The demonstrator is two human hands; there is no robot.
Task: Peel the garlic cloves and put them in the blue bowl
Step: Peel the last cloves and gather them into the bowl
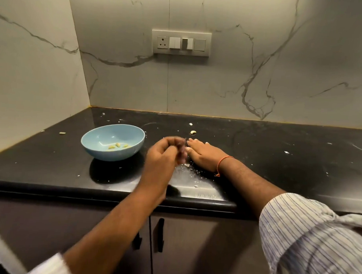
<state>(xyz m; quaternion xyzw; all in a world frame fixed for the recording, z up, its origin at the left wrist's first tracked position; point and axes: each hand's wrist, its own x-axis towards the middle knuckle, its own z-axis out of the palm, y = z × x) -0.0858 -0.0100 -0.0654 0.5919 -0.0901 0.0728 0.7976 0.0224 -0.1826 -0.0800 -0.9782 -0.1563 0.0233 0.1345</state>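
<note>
The blue bowl (97,143) stands on the black counter left of centre, with three peeled garlic cloves (117,146) inside. My left hand (165,154) hovers just right of the bowl, blurred, with its fingers curled; I cannot tell whether it holds anything. My right hand (204,156) lies flat on the counter beside it, fingers straight and pointing left, fingertips close to my left hand. One unpeeled-looking clove (193,132) lies behind my right hand, and another small piece (62,133) sits far left of the bowl.
White peel scraps (187,170) are scattered on the counter under and around my hands. The counter's front edge (112,196) runs below my forearms, with cabinet doors beneath. Marble walls close the corner at the left and back, with a switch panel (181,43) on the back wall.
</note>
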